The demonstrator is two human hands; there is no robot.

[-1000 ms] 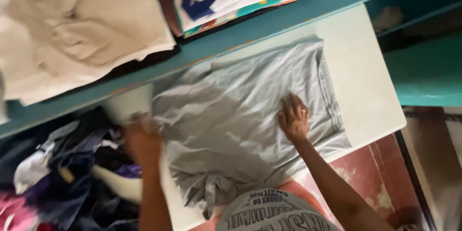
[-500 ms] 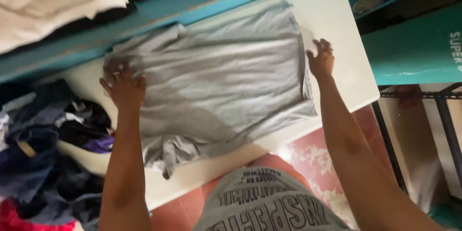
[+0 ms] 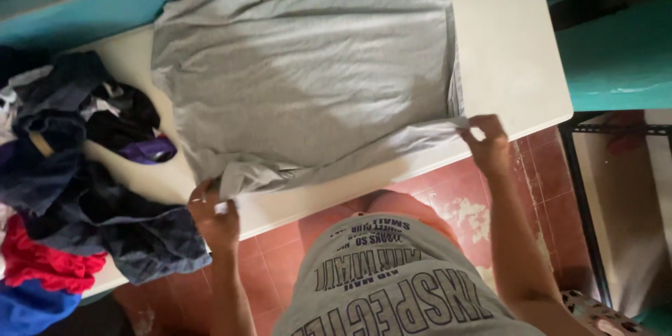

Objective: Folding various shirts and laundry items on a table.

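Grey cotton, one T-shirt [image 3: 308,70], lies spread flat on the single white table [image 3: 511,49], covering most of its top. Two hands work its near edge. The left hand [image 3: 213,213] pinches the shirt's near left corner, by the sleeve, just off the table's front edge; the right hand [image 3: 486,141] grips the near right corner of the hem between thumb and fingertips, also at the table's front edge.

Half a second ago both hands lay flat and open on the shirt, the left on its far left part, the right at its right side; now they have dropped to the near corners and closed on the fabric.

One heap of dark, red and blue clothes [image 3: 63,189] fills the table's left end, touching nothing of the shirt. A teal ledge [image 3: 105,7] runs behind the table; red floor tiles [image 3: 455,203] show below its front.
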